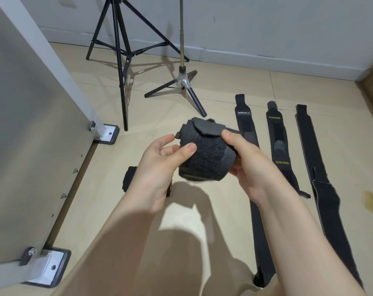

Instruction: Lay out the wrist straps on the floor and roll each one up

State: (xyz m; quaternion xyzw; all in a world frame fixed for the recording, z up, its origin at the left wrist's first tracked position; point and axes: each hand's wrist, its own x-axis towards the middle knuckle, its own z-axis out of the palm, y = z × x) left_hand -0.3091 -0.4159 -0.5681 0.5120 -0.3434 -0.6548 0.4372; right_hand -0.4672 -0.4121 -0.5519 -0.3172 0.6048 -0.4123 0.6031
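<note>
Fingers (186,149) round rolled strap (207,159) over tan floor (202,86).

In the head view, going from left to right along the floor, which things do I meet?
Grey panel on metal feet → black tripod → rolled black strap held in both hands → three flat black straps.

Rolled black strap (204,154), three flat (280,146)

A dark rolled item (129,178) is half hidden behind the left hand (157,167). The strap (248,129) nearest the right hand (248,165) is partly covered by that forearm. The tripod (117,50) beyond the hands is cut off above.
</note>
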